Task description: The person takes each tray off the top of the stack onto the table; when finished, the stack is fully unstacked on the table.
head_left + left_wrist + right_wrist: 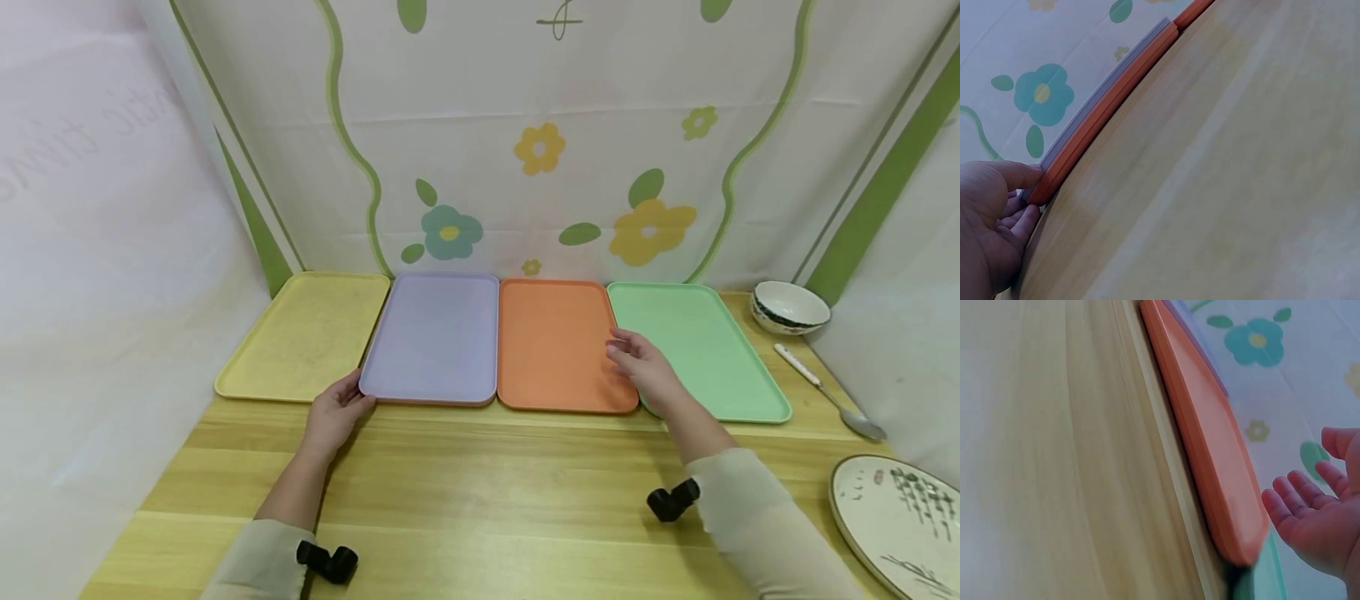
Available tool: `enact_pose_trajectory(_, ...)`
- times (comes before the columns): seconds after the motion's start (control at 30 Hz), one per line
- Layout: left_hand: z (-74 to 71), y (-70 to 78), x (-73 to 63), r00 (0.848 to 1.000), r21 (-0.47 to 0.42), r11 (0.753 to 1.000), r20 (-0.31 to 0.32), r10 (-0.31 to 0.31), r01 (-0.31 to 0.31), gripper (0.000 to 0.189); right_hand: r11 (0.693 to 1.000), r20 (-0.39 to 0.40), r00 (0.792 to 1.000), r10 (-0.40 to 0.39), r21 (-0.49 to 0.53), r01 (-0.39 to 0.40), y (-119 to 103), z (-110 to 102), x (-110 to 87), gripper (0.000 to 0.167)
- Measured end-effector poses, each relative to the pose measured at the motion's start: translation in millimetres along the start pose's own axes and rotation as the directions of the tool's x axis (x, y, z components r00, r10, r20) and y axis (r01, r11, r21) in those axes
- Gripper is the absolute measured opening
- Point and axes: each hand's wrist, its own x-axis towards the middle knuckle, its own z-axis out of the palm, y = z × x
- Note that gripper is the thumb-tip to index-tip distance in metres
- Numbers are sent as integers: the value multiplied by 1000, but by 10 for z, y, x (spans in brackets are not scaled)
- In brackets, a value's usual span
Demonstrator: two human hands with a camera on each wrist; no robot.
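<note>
Faint lettering (56, 154) "time" on cloth (112, 300)

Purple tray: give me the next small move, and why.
I'd probably have the left hand raise the purple tray slightly at its near left corner: the hand is at that corner, and the left wrist view shows an orange rim directly underneath, suggesting stacked trays.
</note>
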Motion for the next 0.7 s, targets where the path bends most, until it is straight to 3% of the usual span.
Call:
enact_pose_trajectory(0.27,-3,17,-10,1000,8,1000,-2,-6,6,61,999,41,998,-46,-6,46,-50,454,161,54)
enact_pose_trajectory(0.7,9,25,-18,1000,0,1000,-8,16,-16,60,1000,113,994,-5,17,4,-119,1176,224,51)
